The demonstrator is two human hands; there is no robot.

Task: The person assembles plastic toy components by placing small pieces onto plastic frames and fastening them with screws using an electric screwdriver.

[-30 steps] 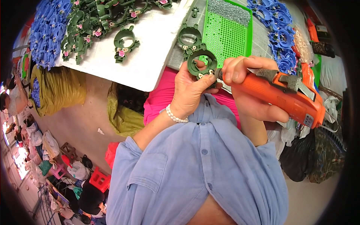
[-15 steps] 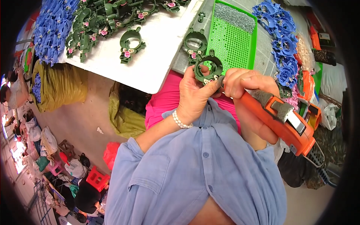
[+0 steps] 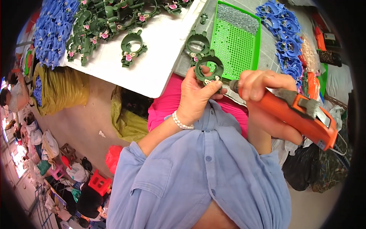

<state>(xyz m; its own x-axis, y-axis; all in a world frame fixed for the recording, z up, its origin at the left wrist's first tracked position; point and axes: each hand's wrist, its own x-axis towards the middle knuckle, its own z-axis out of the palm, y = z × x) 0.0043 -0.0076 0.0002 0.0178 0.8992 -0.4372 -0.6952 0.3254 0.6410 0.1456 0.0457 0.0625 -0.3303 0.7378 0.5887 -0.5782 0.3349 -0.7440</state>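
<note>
Green tray (image 3: 228,49) w/ metal bits (image 3: 237,18), far end. L grip (image 3: 195,93) pinches green ring (image 3: 215,62); R grip (image 3: 264,86) holds orange driver (image 3: 288,113), label (image 3: 321,144) illegible.

Ring (image 3: 214,62) in left hand (image 3: 194,94), tray (image 3: 235,53) beyond

Bare board corner (image 3: 157,81) — green rings (image 3: 111,15) behind

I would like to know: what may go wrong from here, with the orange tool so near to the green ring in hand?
The tip of the orange tool points toward the left grip, close to its thumb, so a slip might hurt it. The held green ring is pinched near its lower edge and could twist under a push. Another green ring lies just beyond it and might get knocked.
</note>
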